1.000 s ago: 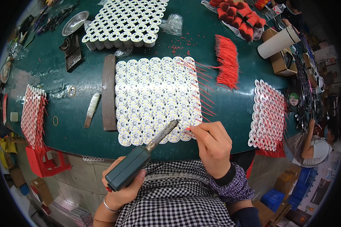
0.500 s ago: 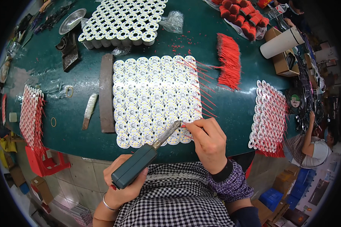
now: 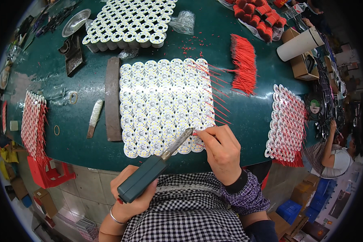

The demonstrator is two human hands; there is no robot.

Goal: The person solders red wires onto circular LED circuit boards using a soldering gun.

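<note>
My left hand (image 3: 135, 192) is closed around the dark green handle of a soldering iron (image 3: 144, 177). The iron's metal tip reaches up and right to the lower right part of a panel of round white LED boards (image 3: 163, 107). My right hand (image 3: 222, 151) pinches a short red wire (image 3: 195, 132) right beside that tip. Several thin red wires stick out from the panel's right edge. To the upper right of the panel lies a bundle of red wires (image 3: 243, 65). A flat brown metal bar (image 3: 113, 99) runs along the panel's left side.
Another stack of round boards (image 3: 129, 24) stands at the back. Wired boards lie at left (image 3: 33, 123) and right (image 3: 286, 123). A wrapped blade (image 3: 95, 118), a metal dish (image 3: 76, 22), a white cylinder (image 3: 300, 44) and red wire bundles (image 3: 262, 18) are on the table. A person (image 3: 338, 155) sits at right.
The soldering iron has shifted very slightly, its tip a little higher and closer to my right fingers. Otherwise both hands and the panel stay nearly in place.
</note>
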